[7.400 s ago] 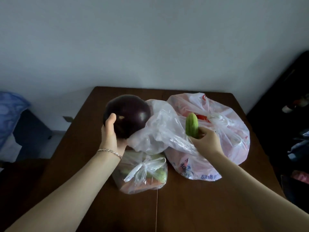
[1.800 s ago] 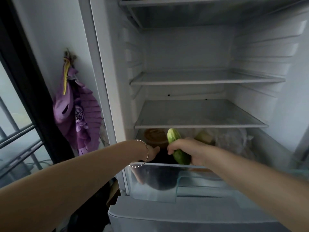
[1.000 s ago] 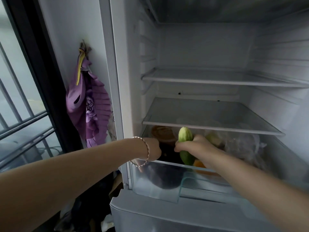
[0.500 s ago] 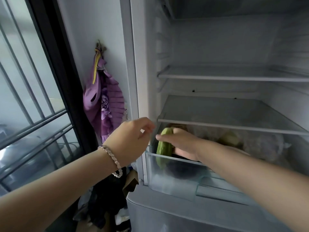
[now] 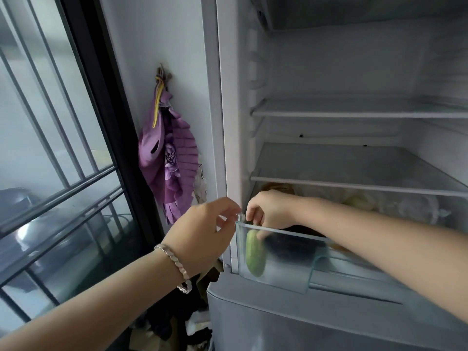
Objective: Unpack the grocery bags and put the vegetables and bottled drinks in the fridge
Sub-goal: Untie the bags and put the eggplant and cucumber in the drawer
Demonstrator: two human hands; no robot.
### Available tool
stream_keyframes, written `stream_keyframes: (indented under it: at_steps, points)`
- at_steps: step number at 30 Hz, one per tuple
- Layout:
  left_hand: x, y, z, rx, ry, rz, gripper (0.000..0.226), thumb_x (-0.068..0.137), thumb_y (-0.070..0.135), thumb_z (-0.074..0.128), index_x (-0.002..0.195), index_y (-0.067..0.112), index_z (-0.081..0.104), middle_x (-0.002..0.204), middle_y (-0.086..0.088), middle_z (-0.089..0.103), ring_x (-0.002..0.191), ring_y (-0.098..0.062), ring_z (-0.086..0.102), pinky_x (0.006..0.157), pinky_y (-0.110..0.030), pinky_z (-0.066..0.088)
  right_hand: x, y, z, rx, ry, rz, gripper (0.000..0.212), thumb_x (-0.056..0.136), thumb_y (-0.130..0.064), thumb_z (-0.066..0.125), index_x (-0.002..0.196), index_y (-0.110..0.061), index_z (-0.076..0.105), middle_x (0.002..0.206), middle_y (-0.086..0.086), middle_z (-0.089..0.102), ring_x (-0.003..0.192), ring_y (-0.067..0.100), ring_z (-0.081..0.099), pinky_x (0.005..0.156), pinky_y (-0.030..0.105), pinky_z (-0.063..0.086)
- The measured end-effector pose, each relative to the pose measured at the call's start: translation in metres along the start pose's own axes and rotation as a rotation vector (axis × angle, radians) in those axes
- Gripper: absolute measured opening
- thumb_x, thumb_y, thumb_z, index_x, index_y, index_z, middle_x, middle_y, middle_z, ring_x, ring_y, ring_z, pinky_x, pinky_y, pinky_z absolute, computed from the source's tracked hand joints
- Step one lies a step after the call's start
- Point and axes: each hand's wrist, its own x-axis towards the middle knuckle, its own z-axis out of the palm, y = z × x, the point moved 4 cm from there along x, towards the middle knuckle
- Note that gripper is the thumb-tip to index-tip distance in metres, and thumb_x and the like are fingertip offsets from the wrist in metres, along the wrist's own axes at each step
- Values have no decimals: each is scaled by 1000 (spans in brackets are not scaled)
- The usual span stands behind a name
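The cucumber [image 5: 255, 253] stands upright in the left front corner of the clear crisper drawer [image 5: 286, 273] at the bottom of the open fridge [image 5: 329, 72], beside a dark eggplant [image 5: 293, 247]. The right hand [image 5: 268, 211] reaches down into the drawer, fingertips curled around the cucumber's upper end. The left hand [image 5: 202, 234] is at the drawer's left corner with fingers curled; motion blur prevents confirming whether it pinches the rim.
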Motion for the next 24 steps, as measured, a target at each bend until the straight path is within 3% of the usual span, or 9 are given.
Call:
stream_keyframes:
  at_steps: [3, 6, 7, 9, 11, 14, 18, 24]
  points:
    - [-11, 12, 12, 108, 70, 155, 33, 89, 13, 49, 119, 24, 56, 102, 11, 67, 85, -10, 67, 74, -33, 57, -37, 8, -19, 191, 289, 8, 13, 81, -17, 70, 93, -22, 68, 89, -4, 70, 85, 12, 65, 83, 32, 53]
    - [-15, 30, 32, 225, 203, 454, 33, 82, 15, 47, 112, 13, 61, 107, -1, 67, 93, -17, 66, 81, -27, 53, -97, 29, -20, 223, 523, -19, 1, 83, -32, 67, 84, -31, 67, 84, -14, 69, 80, 0, 63, 81, 29, 53]
    - [-14, 36, 43, 250, 225, 530, 33, 82, 15, 46, 111, 10, 62, 113, -5, 66, 100, -20, 64, 90, -28, 48, -117, 35, -15, 178, 553, -13, 15, 82, -44, 63, 90, -31, 67, 92, -19, 68, 86, -3, 62, 84, 27, 52]
    - [-7, 51, 64, 309, 222, 615, 36, 84, 16, 45, 114, 8, 63, 125, -10, 61, 117, -25, 57, 105, -37, 39, -144, 51, -3, -31, 506, 40, 64, 75, -75, 41, 117, -32, 60, 123, -25, 53, 116, -6, 48, 106, 25, 39]
    - [3, 64, 85, 397, 200, 627, 41, 86, 24, 43, 119, 9, 62, 132, -11, 56, 126, -26, 50, 109, -45, 34, -154, 77, 13, -380, 387, 107, 96, 71, -88, 14, 136, -25, 47, 142, -13, 37, 136, 5, 30, 117, 33, 18]
    - [19, 77, 114, 485, 113, 652, 57, 86, 46, 42, 126, 9, 57, 136, -11, 53, 129, -27, 47, 108, -51, 35, -165, 113, 15, -524, 376, 257, 101, 74, -87, 11, 130, -12, 49, 136, 12, 53, 133, 23, 32, 113, 44, 15]
    - [43, 76, 135, 658, 52, 705, 85, 76, 75, 33, 136, 14, 38, 142, -12, 45, 134, -29, 39, 108, -52, 24, -172, 125, 8, -555, 522, 337, 110, 54, -91, 29, 130, -12, 46, 138, 14, 50, 135, 26, 27, 109, 51, 15]
    - [80, 83, 147, 683, 4, 569, 99, 65, 81, 25, 136, 13, 33, 141, -14, 47, 130, -30, 46, 106, -54, 26, -161, 157, 3, -449, 673, 466, 118, 45, -93, 32, 124, -9, 57, 134, 19, 53, 134, 31, 27, 108, 61, 22]
